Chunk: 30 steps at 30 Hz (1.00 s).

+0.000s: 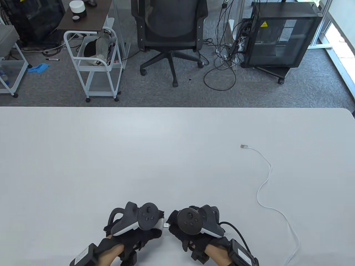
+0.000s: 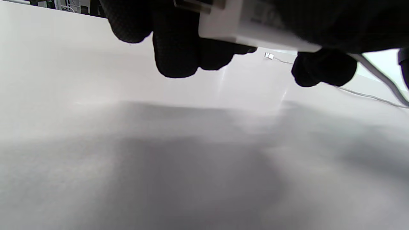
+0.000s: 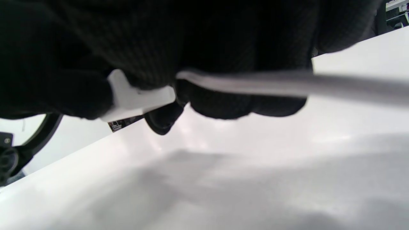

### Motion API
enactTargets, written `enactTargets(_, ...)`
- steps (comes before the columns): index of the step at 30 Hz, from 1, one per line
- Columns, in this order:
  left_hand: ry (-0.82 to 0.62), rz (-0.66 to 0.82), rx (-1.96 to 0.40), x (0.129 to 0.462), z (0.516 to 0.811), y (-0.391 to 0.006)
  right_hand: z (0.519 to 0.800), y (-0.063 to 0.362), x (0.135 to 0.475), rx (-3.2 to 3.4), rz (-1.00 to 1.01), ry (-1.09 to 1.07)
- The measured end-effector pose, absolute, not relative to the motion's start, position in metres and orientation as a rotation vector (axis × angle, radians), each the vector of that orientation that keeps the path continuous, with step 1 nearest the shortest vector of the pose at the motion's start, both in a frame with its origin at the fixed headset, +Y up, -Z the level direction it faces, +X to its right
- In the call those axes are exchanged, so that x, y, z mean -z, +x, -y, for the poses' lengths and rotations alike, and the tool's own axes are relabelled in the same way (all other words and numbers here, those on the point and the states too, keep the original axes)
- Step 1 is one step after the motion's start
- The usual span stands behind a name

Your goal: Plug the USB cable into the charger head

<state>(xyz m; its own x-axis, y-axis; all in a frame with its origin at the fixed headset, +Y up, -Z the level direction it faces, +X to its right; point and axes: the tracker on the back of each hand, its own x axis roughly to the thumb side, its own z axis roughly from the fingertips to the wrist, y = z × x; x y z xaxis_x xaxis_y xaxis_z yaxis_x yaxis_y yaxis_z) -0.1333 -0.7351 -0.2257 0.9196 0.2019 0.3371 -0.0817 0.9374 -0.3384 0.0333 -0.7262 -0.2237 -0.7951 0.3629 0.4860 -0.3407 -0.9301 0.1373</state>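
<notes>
My left hand (image 1: 158, 221) grips the white charger head (image 2: 255, 30) low over the table's near edge. My right hand (image 1: 172, 222) pinches the white plug (image 3: 137, 100) at one end of the USB cable. Plug and charger meet between my hands (image 1: 165, 225); I cannot tell whether the plug is seated. The white cable (image 1: 258, 194) trails from my right hand (image 3: 239, 105) out of the view's bottom right and snakes up the table. Its free metal USB end (image 1: 243, 146) lies far right, also showing in the left wrist view (image 2: 268, 56).
The white table (image 1: 111, 152) ends at its far edge about a third down the table view. Beyond it on the floor stand an office chair (image 1: 169, 30), a white cart (image 1: 94, 63) and a black cabinet (image 1: 280, 38) with loose wires.
</notes>
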Motion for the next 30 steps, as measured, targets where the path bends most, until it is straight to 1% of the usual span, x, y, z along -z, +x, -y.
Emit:
enactTargets(4,-0.281,0.369,-0.109,0.224,0.734,-0.135,0.725,0.037,0.223,-2.669,-0.078,0.758)
enactTargets(8,-0.297,0.355,-0.11,0.226,0.735,-0.137,0.726,0.04,0.224,-2.684,-0.144,0.766)
enactTargets(11,-0.293,0.356,-0.105,0.225,0.734,-0.138,0.725,0.042,0.224,-2.689,-0.127,0.769)
enactTargets(16,-0.255,0.369,-0.105,0.221,0.73,-0.137,0.724,0.055,0.23,-2.746,-0.076,0.703)
enactTargets(20,-0.277,0.353,-0.065,0.223,0.734,-0.139,0.725,0.084,0.245,-2.787,-0.056,0.543)
enactTargets(23,-0.308,0.332,-0.073,0.226,0.737,-0.143,0.723,0.117,0.258,-2.796,-0.031,0.373)
enactTargets(27,-0.299,0.328,-0.072,0.226,0.735,-0.146,0.72,0.165,0.267,-2.763,0.023,0.151)
enactTargets(30,-0.295,0.326,-0.072,0.226,0.735,-0.146,0.72,0.187,0.271,-2.737,0.033,0.043)
